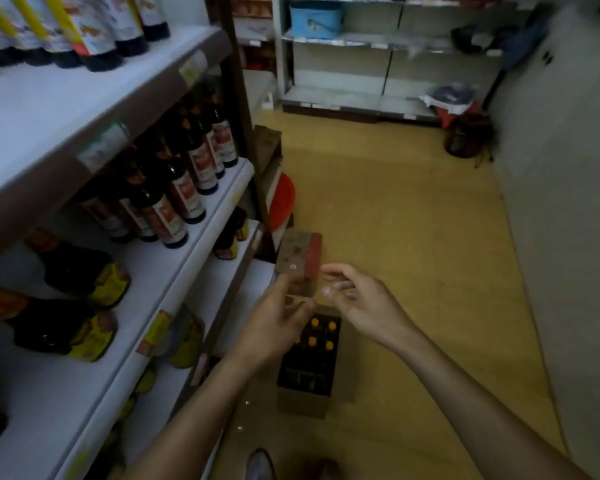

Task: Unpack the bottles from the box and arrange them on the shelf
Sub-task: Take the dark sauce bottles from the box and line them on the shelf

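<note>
Since the carton [302,407] stands open on the floor [395,237] below us with orange-capped bottles [312,340] upright inside, we judge unpacking barely begun. How many have already left it, we cannot tell.

Left hand [278,320]: above the carton's shelf-side edge, fingertips against the raised flap [300,261]. Whether its grip pinches the flap is lost in blur.

Right hand [354,299]: just beside the left, over the carton's far end. Fingers loosely curled, grip slack, nothing in it.

No bottle in either hand.

Shelf unit [167,275] to our left: tiers hold dark bottles with red-and-white labels [187,188], with bare board in front, so we judge there is room for stock.

Left to do, by our estimate: lift out every visible bottle and set them in rows.

Farther off: grey shelving [340,81] with a blue basket [315,20].
</note>
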Demonstrator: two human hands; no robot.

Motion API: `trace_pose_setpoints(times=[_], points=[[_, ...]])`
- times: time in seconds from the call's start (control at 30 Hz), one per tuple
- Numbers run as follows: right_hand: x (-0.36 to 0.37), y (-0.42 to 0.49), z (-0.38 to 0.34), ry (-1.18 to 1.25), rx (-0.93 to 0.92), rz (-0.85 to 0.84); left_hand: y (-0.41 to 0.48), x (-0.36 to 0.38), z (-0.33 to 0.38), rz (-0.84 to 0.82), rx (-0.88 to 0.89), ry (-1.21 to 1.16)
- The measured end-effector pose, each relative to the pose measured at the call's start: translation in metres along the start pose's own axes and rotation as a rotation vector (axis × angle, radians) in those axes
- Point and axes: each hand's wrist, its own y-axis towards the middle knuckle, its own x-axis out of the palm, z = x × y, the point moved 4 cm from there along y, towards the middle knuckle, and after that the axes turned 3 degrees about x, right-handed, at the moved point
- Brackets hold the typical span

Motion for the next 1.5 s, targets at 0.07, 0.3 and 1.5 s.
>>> trace_pose_setpoints(times=[0.07,0.3,1.5], points=[[0.007,0.005,0.018,-0.012,0.060,0.001,0.008,0.014,-0.016,-0.059,-0.031,-0.020],[0.063,0.028,0.082,0.043,0.232,0.015,0.025,0.050,-0.089,-0.197,-0.079,-0.090],[0.350,0.170,0.586,-0.429,0.189,-0.055,0.128,0.389,-0.565,-0.425,-0.030,0.287]])
